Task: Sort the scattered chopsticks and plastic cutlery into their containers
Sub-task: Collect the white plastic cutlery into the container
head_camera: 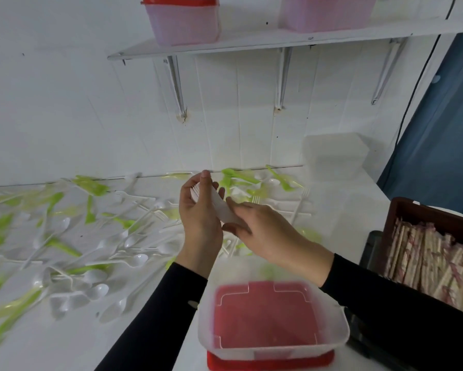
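My left hand (199, 210) grips a stacked bundle of white plastic forks (219, 203) above the counter, with the thumb up along the tines. My right hand (262, 228) pinches the lower, handle end of the same bundle. Directly below the hands stands a clear plastic container (332, 336) on its red lid (270, 364); nothing shows inside it. White and green plastic spoons and forks (96, 253) lie scattered over the white counter to the left and behind the hands. A dark brown box (401, 210) at the right holds several paper-wrapped chopsticks (433, 266).
A frosted clear container (334, 153) stands against the wall at the back right. A wall shelf (251, 41) overhead carries two pink tubs (182, 21), the left one with a red lid. A blue curtain (439, 135) hangs at the far right.
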A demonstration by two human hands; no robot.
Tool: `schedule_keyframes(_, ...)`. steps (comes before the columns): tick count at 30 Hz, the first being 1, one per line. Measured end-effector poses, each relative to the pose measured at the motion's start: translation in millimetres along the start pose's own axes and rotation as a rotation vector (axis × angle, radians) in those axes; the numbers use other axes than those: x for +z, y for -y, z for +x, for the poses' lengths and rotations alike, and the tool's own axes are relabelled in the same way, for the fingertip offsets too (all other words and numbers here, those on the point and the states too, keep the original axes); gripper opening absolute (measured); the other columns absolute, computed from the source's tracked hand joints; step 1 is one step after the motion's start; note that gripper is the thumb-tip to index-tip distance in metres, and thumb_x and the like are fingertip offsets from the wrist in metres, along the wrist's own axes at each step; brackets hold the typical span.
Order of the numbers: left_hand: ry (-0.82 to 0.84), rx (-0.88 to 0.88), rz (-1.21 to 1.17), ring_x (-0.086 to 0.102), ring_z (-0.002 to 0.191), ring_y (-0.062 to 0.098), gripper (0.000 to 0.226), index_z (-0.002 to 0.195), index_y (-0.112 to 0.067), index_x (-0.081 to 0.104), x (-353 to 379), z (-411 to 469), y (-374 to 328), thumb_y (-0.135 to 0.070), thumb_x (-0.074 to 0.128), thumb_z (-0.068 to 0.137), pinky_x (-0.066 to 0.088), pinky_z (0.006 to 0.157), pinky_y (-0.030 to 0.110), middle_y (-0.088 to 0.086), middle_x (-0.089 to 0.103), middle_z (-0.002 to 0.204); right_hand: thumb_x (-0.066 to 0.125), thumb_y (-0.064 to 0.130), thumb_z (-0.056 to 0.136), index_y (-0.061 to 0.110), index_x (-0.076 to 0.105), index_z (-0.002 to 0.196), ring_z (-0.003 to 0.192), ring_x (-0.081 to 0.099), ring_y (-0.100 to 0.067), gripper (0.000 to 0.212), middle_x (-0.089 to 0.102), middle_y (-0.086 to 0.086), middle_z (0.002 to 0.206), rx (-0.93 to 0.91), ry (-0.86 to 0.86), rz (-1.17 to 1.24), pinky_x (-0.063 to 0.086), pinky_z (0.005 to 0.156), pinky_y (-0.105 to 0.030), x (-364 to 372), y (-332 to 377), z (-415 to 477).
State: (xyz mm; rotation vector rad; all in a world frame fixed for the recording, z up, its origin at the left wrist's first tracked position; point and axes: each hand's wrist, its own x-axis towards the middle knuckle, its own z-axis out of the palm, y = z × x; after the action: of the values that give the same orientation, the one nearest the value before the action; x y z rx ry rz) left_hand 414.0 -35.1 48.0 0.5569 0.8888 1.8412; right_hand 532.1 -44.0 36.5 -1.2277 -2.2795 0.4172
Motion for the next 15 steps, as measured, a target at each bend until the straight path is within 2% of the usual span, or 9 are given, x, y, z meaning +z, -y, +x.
schedule_keyframes(2,0.111,0.007,0.136,0.065,0.076,0.011,0.028,0.111,-0.016,0.056,-8,-10,-3,-0.008,0.070,0.088,0.056,0.077,0.030,-0.003,0.068,0.088,0.070,0.037,0.088,0.020,0.063,0.124,0.087,0.064,-0.023,0.041,0.068,0.000,0.098,0.066,-0.039,0.164,0.052,0.078,-0.040,-4,6,-7)
schedule_keyframes(4,0.214,0.010,0.282,0.068,0.083,0.015,0.043,0.119,-0.017,0.057,-17,-15,-10,0.000,0.073,0.083,0.058,0.075,0.034,0.003,0.066,0.107,0.076,0.034,0.083,0.023,0.071,0.112,0.077,0.065,-0.014,0.031,0.070,0.005,0.088,0.134,-0.022,0.242,0.053,0.076,-0.039,-9,8,-11)
schedule_keyframes(6,0.222,0.029,0.327,0.067,0.081,0.018,0.045,0.121,-0.015,0.059,-24,-15,-16,0.001,0.075,0.082,0.059,0.077,0.039,0.004,0.066,0.107,0.076,0.031,0.084,0.026,0.071,0.116,0.078,0.066,-0.007,0.033,0.072,0.007,0.091,0.154,0.007,0.335,0.054,0.081,-0.033,-14,10,-15)
schedule_keyframes(9,0.158,0.045,0.254,0.065,0.078,0.018,0.045,0.127,-0.012,0.057,-28,-13,-19,-0.001,0.072,0.085,0.057,0.081,0.035,0.004,0.064,0.100,0.077,0.030,0.083,0.027,0.068,0.120,0.080,0.067,-0.003,0.038,0.072,0.007,0.098,0.188,-0.011,0.492,0.053,0.083,-0.024,-13,14,-20)
schedule_keyframes(11,0.130,0.028,0.169,0.066,0.079,0.015,0.044,0.130,-0.012,0.053,-26,-18,-17,-0.003,0.067,0.090,0.057,0.086,0.033,0.006,0.060,0.098,0.082,0.031,0.077,0.027,0.063,0.122,0.071,0.064,0.000,0.049,0.069,0.010,0.098,0.219,-0.001,0.503,0.053,0.075,-0.021,-5,21,-24)
schedule_keyframes(13,0.093,0.014,0.147,0.067,0.078,0.011,0.040,0.130,-0.013,0.051,-23,-26,-11,-0.006,0.065,0.093,0.056,0.083,0.029,0.007,0.058,0.098,0.084,0.031,0.075,0.026,0.059,0.126,0.078,0.067,-0.006,0.058,0.071,0.007,0.098,0.218,-0.043,0.411,0.055,0.076,-0.028,4,24,-29)
schedule_keyframes(15,0.054,0.008,0.169,0.066,0.077,0.009,0.037,0.127,-0.017,0.051,-25,-35,-6,-0.008,0.065,0.093,0.055,0.079,0.025,0.004,0.059,0.095,0.079,0.025,0.078,0.023,0.064,0.122,0.086,0.067,-0.014,0.046,0.071,0.005,0.099,0.181,-0.085,0.259,0.055,0.079,-0.039,8,24,-32)
